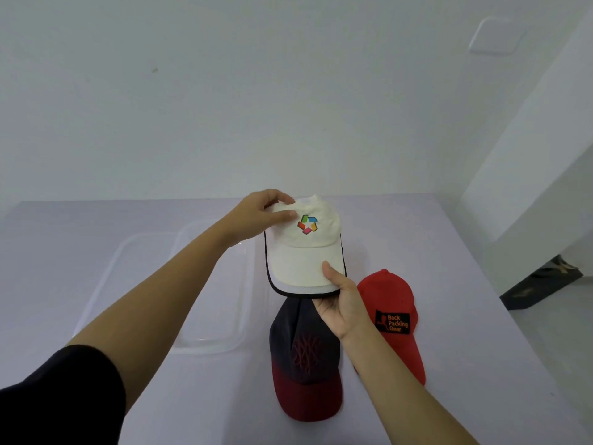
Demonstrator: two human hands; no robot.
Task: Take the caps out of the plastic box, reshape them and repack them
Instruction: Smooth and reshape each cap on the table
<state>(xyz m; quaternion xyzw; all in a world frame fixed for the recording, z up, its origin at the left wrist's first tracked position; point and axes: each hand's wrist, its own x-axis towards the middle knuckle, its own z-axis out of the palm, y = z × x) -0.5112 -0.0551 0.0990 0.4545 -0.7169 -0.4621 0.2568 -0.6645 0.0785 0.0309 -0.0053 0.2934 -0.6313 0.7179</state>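
Observation:
I hold a white cap (301, 252) with a colourful logo and a dark-edged brim above the table. My left hand (260, 213) pinches the top of its crown. My right hand (341, 300) grips the front edge of its brim, thumb on top. Below it on the table lies a navy cap with a dark red brim (305, 358). A red cap (393, 319) with a black "Back Packing Gear" patch lies to its right. A clear plastic box (224, 343) sits to the left of the caps, with nothing visible inside it.
A clear lid (106, 277) lies to the left of the box, partly under my left arm. The pale table (465, 284) meets a white wall behind. A dark object (539, 284) sits on the floor beyond the table's right edge.

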